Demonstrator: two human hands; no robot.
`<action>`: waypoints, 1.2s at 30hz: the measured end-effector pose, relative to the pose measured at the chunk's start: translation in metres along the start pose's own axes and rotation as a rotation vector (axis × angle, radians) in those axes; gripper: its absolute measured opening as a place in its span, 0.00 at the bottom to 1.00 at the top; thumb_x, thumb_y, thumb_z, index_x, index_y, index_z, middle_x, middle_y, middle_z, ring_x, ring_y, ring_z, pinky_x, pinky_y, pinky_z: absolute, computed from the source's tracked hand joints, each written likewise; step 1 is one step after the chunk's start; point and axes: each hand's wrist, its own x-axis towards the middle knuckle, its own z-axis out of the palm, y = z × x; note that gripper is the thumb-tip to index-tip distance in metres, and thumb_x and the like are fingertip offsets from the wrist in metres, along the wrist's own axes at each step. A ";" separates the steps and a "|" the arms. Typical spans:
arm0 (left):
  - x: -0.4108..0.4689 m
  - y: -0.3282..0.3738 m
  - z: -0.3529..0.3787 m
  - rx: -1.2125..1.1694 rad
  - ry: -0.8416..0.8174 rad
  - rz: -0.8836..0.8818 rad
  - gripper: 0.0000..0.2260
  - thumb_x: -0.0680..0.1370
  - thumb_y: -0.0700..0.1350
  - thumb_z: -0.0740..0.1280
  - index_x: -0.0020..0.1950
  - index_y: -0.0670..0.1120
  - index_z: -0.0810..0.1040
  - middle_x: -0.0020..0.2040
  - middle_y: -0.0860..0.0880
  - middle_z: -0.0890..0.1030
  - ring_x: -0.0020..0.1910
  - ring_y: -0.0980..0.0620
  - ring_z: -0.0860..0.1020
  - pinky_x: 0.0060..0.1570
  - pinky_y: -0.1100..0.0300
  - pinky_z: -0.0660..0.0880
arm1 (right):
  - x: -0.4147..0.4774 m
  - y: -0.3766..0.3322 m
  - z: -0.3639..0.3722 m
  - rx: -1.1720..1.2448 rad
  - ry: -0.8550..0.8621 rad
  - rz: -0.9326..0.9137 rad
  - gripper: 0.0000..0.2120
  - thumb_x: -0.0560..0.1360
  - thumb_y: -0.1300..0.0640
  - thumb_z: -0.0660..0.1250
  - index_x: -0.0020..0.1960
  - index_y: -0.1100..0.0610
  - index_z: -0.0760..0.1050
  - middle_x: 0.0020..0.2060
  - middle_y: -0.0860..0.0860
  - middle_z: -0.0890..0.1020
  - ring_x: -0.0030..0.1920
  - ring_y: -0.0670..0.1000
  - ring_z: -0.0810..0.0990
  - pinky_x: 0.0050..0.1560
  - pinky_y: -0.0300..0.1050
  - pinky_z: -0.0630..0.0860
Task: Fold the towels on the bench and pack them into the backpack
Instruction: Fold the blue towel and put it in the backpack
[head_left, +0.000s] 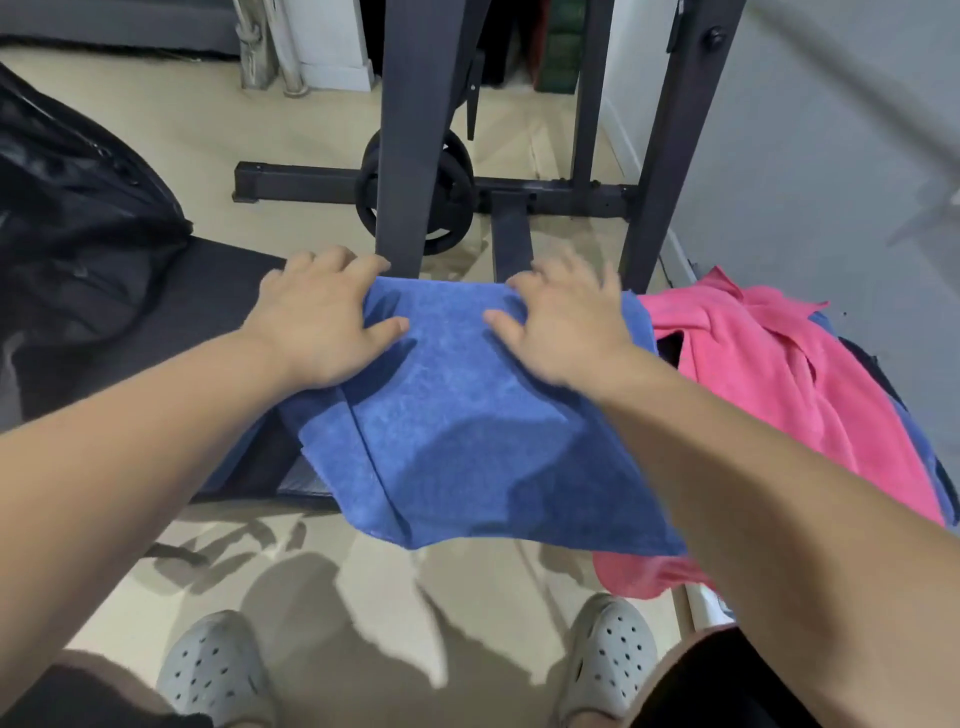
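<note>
A blue towel (467, 431) lies folded across the black bench (218, 291), its near edge hanging over the front. My left hand (317, 322) rests flat on the towel's far left corner, fingers spread. My right hand (561, 322) presses flat on its far right part, slightly blurred. A pink towel (769, 374) lies crumpled on the bench to the right, partly under the blue one. The black backpack (72, 218) sits at the left end of the bench.
Dark steel uprights (415, 130) of a weight rack stand just behind the bench, with a weight plate (447, 192) on the floor. A grey wall (831, 156) is at the right. My feet in grey clogs (218, 670) stand on the beige floor.
</note>
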 end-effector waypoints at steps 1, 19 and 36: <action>-0.011 0.002 -0.002 -0.012 -0.006 0.009 0.30 0.75 0.66 0.62 0.75 0.56 0.65 0.72 0.48 0.68 0.69 0.40 0.66 0.67 0.40 0.65 | -0.005 -0.005 0.007 -0.006 -0.098 -0.004 0.33 0.79 0.30 0.48 0.77 0.45 0.64 0.79 0.53 0.60 0.80 0.59 0.49 0.77 0.68 0.43; -0.111 -0.087 0.004 -0.131 -0.059 -0.446 0.24 0.74 0.68 0.64 0.52 0.48 0.75 0.53 0.43 0.75 0.55 0.39 0.74 0.50 0.50 0.71 | -0.055 -0.066 0.012 0.145 -0.250 -0.066 0.36 0.76 0.24 0.42 0.80 0.35 0.40 0.81 0.48 0.36 0.80 0.57 0.32 0.75 0.68 0.32; -0.100 -0.113 -0.007 -0.346 0.168 -0.328 0.03 0.80 0.44 0.61 0.47 0.45 0.70 0.42 0.45 0.77 0.42 0.42 0.73 0.39 0.52 0.68 | -0.083 -0.158 0.009 0.200 0.035 -0.336 0.26 0.73 0.35 0.68 0.66 0.47 0.75 0.55 0.47 0.74 0.60 0.53 0.69 0.63 0.50 0.65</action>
